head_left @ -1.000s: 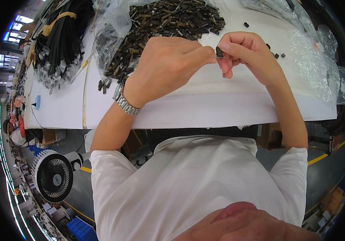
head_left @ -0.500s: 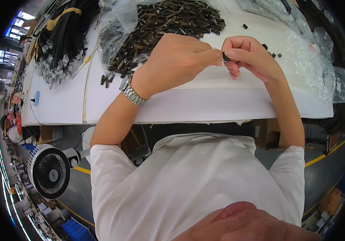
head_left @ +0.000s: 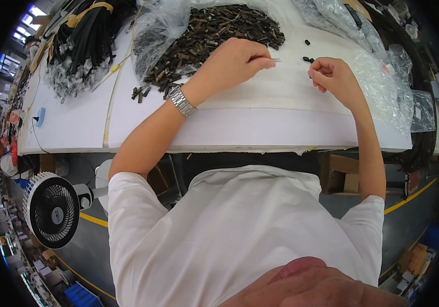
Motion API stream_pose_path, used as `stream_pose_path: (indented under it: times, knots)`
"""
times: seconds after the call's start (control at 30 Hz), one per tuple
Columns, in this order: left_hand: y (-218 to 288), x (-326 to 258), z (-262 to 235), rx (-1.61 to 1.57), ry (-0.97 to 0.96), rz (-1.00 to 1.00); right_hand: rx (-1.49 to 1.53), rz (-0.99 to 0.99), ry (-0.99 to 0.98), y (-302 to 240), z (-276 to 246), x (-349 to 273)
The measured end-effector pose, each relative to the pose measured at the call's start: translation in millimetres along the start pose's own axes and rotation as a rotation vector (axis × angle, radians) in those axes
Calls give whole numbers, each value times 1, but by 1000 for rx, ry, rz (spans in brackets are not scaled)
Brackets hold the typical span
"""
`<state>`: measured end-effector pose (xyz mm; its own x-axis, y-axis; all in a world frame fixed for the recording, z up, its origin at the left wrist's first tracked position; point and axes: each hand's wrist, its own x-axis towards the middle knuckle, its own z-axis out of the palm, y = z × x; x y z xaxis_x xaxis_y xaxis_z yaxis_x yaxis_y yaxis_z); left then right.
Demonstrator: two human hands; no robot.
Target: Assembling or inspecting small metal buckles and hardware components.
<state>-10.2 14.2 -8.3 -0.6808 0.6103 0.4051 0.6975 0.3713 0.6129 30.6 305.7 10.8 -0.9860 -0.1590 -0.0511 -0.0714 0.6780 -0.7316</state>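
My left hand (head_left: 240,64), with a metal watch (head_left: 182,101) at its wrist, is closed around a thin metal tool. Only the tool's pale tip (head_left: 275,60) sticks out past the thumb, so its kind does not show. To the right, apart from it, my right hand (head_left: 332,77) has its thumb and index finger together over the white table. A dark speck shows at those fingertips, too small to name. Just beyond them lie small black pieces (head_left: 308,60), with another black piece (head_left: 307,42) farther back. Behind my left hand spreads a big heap of small dark brown-black parts (head_left: 229,28).
Clear plastic bags (head_left: 160,30) lie beside the heap, and more plastic wrap (head_left: 383,92) covers the right side. A bundle of black straps (head_left: 89,38) with clear-wrapped ends sits at the far left. A fan (head_left: 53,210) stands below the table's left front edge.
My hands were together at a small black piece. They have moved apart, my right hand going right toward the loose black pieces and my left hand slightly left with the tool.
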Motion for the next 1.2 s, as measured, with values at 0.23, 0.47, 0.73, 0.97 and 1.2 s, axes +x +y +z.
stream_pose_path:
  times: [0.23, 0.47, 0.73, 0.97, 1.2]
  knots:
    - [-24, 6, -19, -64, 265, -323, -560, -287, 201, -22, 21, 26]
    - [-37, 7, -21, -144, 341, -277, -418, -701, 63, -39, 91, 77]
    - [-31, 4, -25, -33, 300, -297, -513, -834, 72, -38, 107, 77]
    - [-16, 3, -19, -96, 51, -384, -10, -416, -37, -39, 77, 54]
    - [-17, 4, -16, -517, -107, -526, 267, -475, -58, -26, 69, 47]
